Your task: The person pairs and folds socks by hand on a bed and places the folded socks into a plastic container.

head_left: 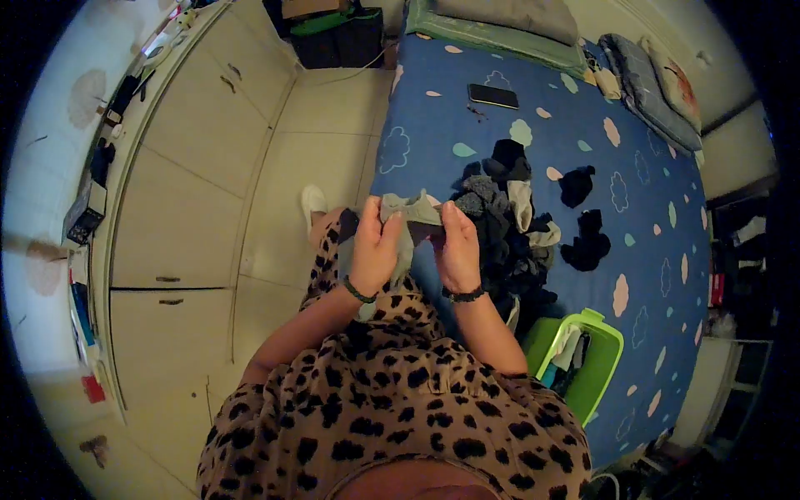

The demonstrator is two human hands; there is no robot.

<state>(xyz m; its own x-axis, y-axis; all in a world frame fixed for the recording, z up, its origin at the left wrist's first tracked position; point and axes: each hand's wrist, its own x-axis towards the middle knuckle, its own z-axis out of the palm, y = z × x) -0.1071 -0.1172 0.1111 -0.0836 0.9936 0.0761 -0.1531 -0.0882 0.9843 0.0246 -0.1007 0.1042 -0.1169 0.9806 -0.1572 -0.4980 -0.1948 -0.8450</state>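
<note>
A pale grey-green cloth item (pixel 410 208), perhaps a sock, is stretched between my two hands above my lap. My left hand (pixel 375 250) pinches its left side, and part of the cloth hangs down beside that hand. On the other side my right hand (pixel 457 250) grips the right edge, where a darker part shows. Just right of my hands, a heap of dark socks or small clothes (pixel 500 225) with some white pieces lies on the blue bed sheet (pixel 617 275). Two dark bundles (pixel 577 186) (pixel 587 242) rest apart from the heap.
A green bin (pixel 607 367) with folded cloth inside stands at the bed's near part. A phone (pixel 492 96) lies farther up the bed, below pillows (pixel 517 17). Cabinets (pixel 175 208) line the left side; a white shoe (pixel 313 200) is on the floor.
</note>
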